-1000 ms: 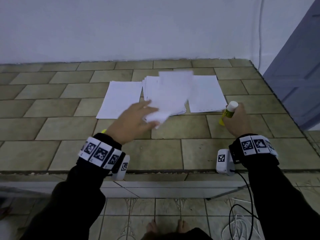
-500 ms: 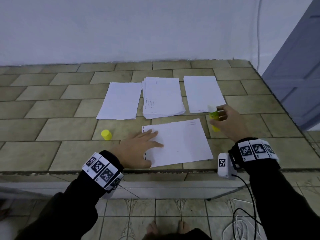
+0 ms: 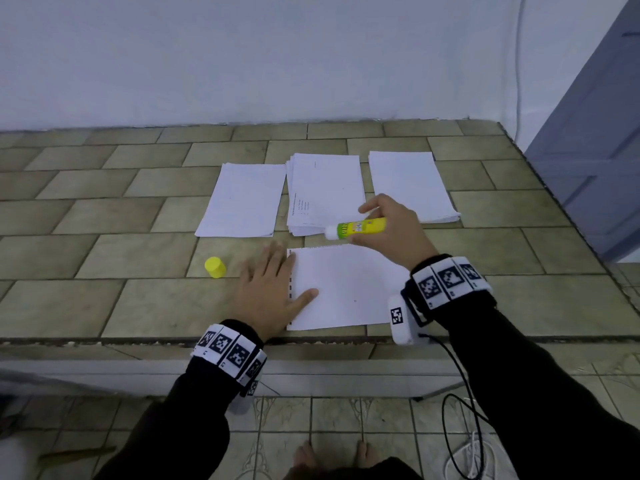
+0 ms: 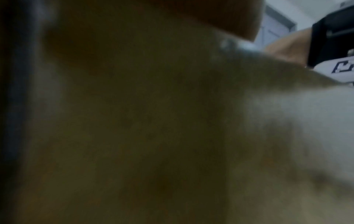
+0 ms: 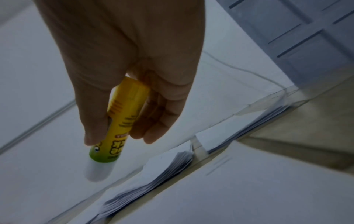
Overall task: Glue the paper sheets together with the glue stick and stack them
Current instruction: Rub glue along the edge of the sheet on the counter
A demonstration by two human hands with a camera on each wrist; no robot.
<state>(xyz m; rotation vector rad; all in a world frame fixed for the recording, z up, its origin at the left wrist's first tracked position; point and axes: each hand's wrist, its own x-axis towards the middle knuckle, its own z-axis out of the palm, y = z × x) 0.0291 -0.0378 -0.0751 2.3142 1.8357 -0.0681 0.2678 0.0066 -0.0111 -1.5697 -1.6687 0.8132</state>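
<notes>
On the sheet [image 3: 341, 289] the left hand [image 3: 268, 292] presses flat; the right hand [image 3: 391, 226] grips the glue stick [image 3: 356, 228].

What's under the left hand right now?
The left hand lies flat, partly on the near sheet, thumb and fingertips pressing its left edge, the palm on the tiled counter. Anything beneath the palm itself is covered; the left wrist view is too dark to tell.

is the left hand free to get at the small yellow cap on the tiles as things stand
Probably yes. The small yellow cap stands alone on the tiled surface, just left of the left hand, with nothing between them. But that hand lies flat on the white paper sheet, which it would leave unheld.
</notes>
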